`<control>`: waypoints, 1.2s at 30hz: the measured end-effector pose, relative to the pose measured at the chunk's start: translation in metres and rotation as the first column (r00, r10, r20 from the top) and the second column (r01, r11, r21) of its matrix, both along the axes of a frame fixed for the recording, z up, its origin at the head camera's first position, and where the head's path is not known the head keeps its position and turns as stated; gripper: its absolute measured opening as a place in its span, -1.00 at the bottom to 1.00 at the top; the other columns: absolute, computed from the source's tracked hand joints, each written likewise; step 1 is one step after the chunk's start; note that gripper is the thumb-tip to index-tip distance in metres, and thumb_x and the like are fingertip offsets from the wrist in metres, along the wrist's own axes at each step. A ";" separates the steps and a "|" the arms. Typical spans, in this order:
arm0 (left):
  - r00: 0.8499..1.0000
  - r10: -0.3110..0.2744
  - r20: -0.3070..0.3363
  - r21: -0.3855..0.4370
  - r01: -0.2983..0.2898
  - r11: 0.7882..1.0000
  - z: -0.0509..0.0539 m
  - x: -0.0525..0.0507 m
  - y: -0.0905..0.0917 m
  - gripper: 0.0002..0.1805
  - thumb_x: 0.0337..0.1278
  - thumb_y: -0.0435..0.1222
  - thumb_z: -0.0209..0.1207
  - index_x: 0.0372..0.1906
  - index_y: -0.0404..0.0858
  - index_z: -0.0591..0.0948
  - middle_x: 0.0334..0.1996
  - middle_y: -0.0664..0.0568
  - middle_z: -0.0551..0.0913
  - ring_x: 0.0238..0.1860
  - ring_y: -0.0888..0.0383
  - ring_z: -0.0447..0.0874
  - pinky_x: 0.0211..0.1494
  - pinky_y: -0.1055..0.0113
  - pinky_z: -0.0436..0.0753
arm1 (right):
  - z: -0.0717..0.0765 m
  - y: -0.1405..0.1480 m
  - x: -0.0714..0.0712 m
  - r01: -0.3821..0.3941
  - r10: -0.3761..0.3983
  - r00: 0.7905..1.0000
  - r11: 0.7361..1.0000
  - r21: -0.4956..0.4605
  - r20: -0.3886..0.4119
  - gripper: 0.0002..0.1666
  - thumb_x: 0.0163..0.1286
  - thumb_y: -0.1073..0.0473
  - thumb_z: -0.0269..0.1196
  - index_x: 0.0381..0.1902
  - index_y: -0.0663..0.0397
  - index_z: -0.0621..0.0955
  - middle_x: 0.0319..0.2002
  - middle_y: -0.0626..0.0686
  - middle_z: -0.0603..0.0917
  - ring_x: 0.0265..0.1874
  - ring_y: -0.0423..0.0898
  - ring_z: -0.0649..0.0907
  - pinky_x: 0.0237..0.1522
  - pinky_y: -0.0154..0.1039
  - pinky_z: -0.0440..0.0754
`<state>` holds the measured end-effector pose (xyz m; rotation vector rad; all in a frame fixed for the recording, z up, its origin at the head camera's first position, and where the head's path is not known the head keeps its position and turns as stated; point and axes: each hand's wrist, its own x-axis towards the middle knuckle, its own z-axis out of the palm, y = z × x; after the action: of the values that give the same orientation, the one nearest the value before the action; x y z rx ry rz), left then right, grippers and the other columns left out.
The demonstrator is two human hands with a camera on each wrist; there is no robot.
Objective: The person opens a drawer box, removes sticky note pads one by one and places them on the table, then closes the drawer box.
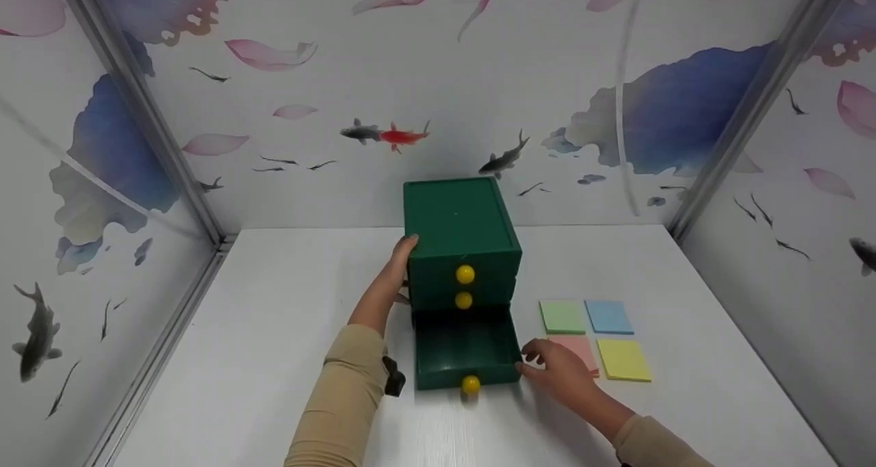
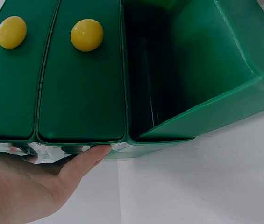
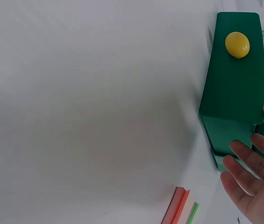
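A green drawer cabinet (image 1: 458, 220) with yellow round knobs stands on the white table. Its lowest drawer (image 1: 465, 347) is pulled out and looks empty inside; the upper two drawers (image 2: 82, 88) are closed. Against the cabinet's left side lies my left hand (image 1: 397, 268), and a finger reaches the top edge in the head view. The left wrist view shows that hand (image 2: 33, 186) flat along the side, partly hidden. My right hand (image 1: 561, 371) is at the open drawer's right front corner; the thumb touches it and the loosely spread fingers (image 3: 248, 179) are beside the drawer wall.
Right of the cabinet lie sticky note pads: green (image 1: 562, 316), blue (image 1: 609, 316), yellow (image 1: 624, 359) and pink (image 1: 578, 350), the last partly behind my right hand. Printed white panels (image 1: 424, 77) enclose the table (image 1: 274, 303) at the back and both sides.
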<state>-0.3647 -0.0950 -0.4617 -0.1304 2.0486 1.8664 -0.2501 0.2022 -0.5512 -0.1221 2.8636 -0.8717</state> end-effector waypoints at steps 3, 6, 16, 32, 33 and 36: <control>1.000 0.001 0.001 0.005 -0.001 1.000 0.000 0.000 0.000 -0.07 0.23 0.35 -0.24 0.58 0.08 -0.23 0.52 -0.20 -0.17 0.35 -0.39 0.07 0.20 -0.37 0.25 | -0.001 -0.001 0.000 0.011 -0.011 1.000 1.000 -0.015 0.001 -0.75 0.25 0.00 0.40 -0.20 -0.04 0.66 -0.28 -0.12 0.64 -0.27 -0.12 0.56 -0.14 -0.10 0.61; 1.000 0.001 -0.002 0.009 -0.001 1.000 -0.001 0.000 0.000 -0.07 0.23 0.34 -0.23 0.58 0.08 -0.21 0.52 -0.19 -0.17 0.36 -0.40 0.06 0.21 -0.38 0.24 | -0.001 -0.002 0.000 0.015 -0.015 1.000 0.999 -0.032 -0.007 -0.81 0.25 0.03 0.40 -0.25 -0.05 0.66 -0.32 -0.14 0.63 -0.30 -0.13 0.56 -0.18 -0.13 0.61; 1.000 0.001 -0.019 0.016 -0.001 1.000 0.000 0.002 0.002 -0.07 0.25 0.32 -0.24 0.58 0.05 -0.24 0.53 -0.19 -0.23 0.39 -0.40 -0.01 0.20 -0.40 0.22 | -0.001 -0.005 -0.002 -0.005 0.002 0.998 0.999 -0.042 -0.070 -0.95 0.29 0.15 0.37 -0.36 -0.06 0.67 -0.42 -0.15 0.61 -0.41 -0.14 0.52 -0.30 -0.20 0.59; 1.000 0.013 -0.021 0.019 -0.012 1.000 -0.001 -0.001 0.002 -0.06 0.23 0.33 -0.22 0.58 0.05 -0.23 0.52 -0.21 -0.19 0.35 -0.43 0.04 0.19 -0.39 0.25 | -0.003 -0.008 -0.011 0.084 -0.095 0.993 0.988 -0.126 -0.077 -0.95 0.29 0.14 0.38 -0.34 -0.06 0.68 -0.44 -0.12 0.61 -0.41 -0.11 0.52 -0.27 -0.21 0.60; 1.000 0.013 -0.021 0.024 -0.013 1.000 -0.001 -0.001 0.002 -0.05 0.23 0.34 -0.22 0.58 0.05 -0.23 0.52 -0.21 -0.19 0.35 -0.43 0.05 0.19 -0.39 0.25 | -0.003 -0.007 -0.011 0.086 -0.096 0.992 0.988 -0.129 -0.077 -0.95 0.29 0.14 0.38 -0.34 -0.05 0.68 -0.44 -0.12 0.61 -0.41 -0.11 0.52 -0.28 -0.21 0.60; 1.000 0.015 -0.018 0.032 -0.015 0.999 -0.001 -0.001 0.001 -0.04 0.23 0.33 -0.21 0.58 0.04 -0.25 0.52 -0.21 -0.20 0.34 -0.43 0.06 0.18 -0.39 0.26 | -0.004 -0.008 -0.013 0.087 -0.099 0.992 0.987 -0.135 -0.085 -0.94 0.29 0.14 0.37 -0.35 -0.04 0.68 -0.45 -0.11 0.61 -0.43 -0.11 0.51 -0.30 -0.22 0.59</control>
<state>-0.3656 -0.0944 -0.4623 -0.1211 2.0348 1.9150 -0.2634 0.1944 -0.5552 -0.0440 2.9146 -1.1005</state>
